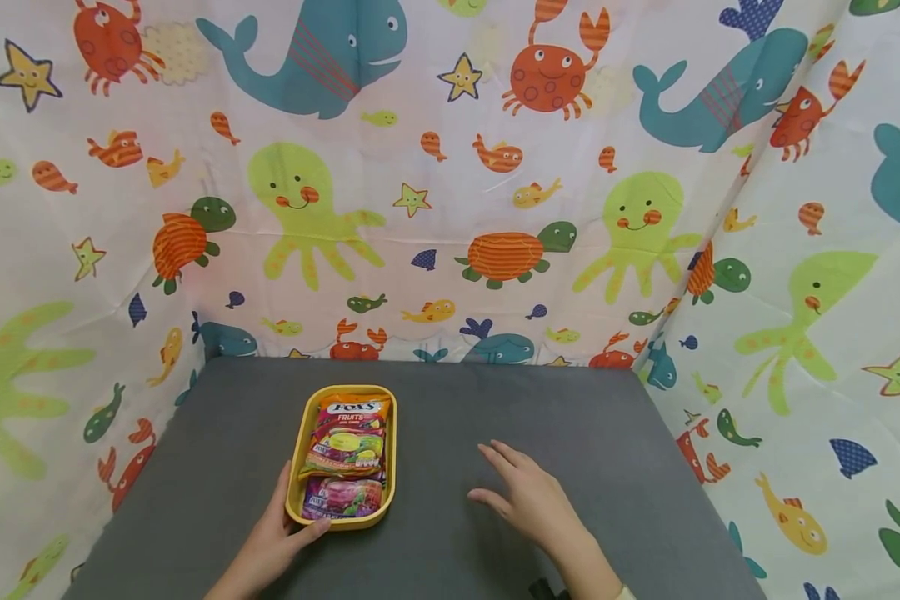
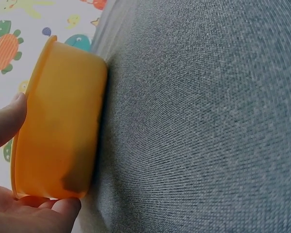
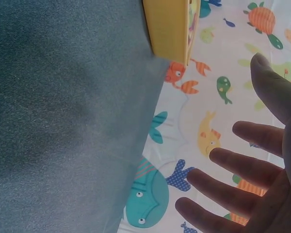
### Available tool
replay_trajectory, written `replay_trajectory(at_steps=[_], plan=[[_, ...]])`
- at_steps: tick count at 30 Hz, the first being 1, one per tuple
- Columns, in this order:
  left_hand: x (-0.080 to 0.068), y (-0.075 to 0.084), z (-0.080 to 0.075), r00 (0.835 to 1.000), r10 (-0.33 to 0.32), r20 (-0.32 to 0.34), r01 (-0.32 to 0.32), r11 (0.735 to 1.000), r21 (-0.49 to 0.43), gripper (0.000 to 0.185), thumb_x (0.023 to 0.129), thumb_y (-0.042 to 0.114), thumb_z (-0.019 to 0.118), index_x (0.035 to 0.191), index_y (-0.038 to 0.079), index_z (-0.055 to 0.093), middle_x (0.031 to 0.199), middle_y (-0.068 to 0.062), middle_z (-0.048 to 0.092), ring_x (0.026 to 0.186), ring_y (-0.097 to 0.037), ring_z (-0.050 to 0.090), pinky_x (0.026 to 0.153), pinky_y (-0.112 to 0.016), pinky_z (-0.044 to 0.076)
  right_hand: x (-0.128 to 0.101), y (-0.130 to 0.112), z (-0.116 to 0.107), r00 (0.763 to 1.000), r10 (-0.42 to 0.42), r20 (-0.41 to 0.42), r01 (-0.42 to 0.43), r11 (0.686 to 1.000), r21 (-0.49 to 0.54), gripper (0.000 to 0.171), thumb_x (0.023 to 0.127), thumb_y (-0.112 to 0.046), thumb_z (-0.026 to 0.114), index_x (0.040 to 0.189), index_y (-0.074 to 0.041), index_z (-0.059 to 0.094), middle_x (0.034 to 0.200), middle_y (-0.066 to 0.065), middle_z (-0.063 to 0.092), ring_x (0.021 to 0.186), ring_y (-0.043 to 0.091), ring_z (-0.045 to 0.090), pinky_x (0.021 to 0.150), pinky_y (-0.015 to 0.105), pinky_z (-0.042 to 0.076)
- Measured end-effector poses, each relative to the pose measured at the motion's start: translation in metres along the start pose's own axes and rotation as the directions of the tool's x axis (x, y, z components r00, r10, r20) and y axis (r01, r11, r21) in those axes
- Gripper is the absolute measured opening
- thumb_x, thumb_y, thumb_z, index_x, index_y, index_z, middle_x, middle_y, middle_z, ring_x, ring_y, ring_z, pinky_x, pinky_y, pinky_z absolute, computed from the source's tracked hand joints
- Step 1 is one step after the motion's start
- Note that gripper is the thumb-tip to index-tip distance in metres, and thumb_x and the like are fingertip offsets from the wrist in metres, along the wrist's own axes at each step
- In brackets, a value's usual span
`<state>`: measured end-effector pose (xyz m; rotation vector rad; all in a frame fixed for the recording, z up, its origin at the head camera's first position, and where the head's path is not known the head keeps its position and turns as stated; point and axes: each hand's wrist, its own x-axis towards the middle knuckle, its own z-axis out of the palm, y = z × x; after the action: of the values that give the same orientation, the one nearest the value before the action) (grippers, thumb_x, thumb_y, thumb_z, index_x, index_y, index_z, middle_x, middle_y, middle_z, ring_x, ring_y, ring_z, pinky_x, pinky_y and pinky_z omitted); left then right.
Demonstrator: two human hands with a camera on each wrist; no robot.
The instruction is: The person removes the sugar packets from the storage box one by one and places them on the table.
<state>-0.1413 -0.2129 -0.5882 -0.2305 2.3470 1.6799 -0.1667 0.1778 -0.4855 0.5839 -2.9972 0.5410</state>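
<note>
So the yellow tray (image 1: 294, 467) with the Fox's Fruits candy bags (image 1: 347, 440) sits left of centre on the grey surface (image 1: 585, 433), long axis running straight away from me; my left hand (image 1: 270, 546) has it at the near left corner, thumb (image 1: 313, 531) curled onto the near rim, fingers (image 1: 283, 492) along the left wall; my right hand (image 1: 528, 500) is off to the tray's right, not touching it, fingers spread and loose over the cloth.

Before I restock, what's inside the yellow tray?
The yellow tray holds two candy bags, one Fox's Fruits bag overlapping a purple one. Anything beneath them is covered.
</note>
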Motion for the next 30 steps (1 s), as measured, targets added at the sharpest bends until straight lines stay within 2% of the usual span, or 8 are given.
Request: replay_trajectory(at_steps=[8,30], plan=[[0.0,-0.002,-0.002,1.0,0.01,0.005,-0.01,1.0,-0.022,0.126,0.086,0.046,0.079,0.16,0.025,-0.021,0.168,-0.025,-0.001,0.151,-0.041,0.02,0.115,-0.057,0.035,0.007,-0.003,-0.001,0.999,-0.032,0.011,0.032,0.999,0.016,0.07,0.088,-0.058,0.068,0.146,-0.02,0.056,0.15,0.009,0.054,0.132,0.035,0.056,0.095,0.061,0.053],[0.0,-0.003,-0.001,1.0,0.012,0.017,-0.011,1.0,-0.023,0.123,0.087,0.047,0.077,0.16,0.026,-0.02,0.168,-0.024,0.0,0.151,-0.041,0.02,0.115,-0.056,0.036,0.018,-0.01,0.008,0.998,-0.05,0.024,0.049,0.998,0.04,0.071,0.089,-0.056,0.069,0.147,-0.019,0.054,0.149,0.01,0.055,0.128,0.034,0.059,0.094,0.058,0.054]])
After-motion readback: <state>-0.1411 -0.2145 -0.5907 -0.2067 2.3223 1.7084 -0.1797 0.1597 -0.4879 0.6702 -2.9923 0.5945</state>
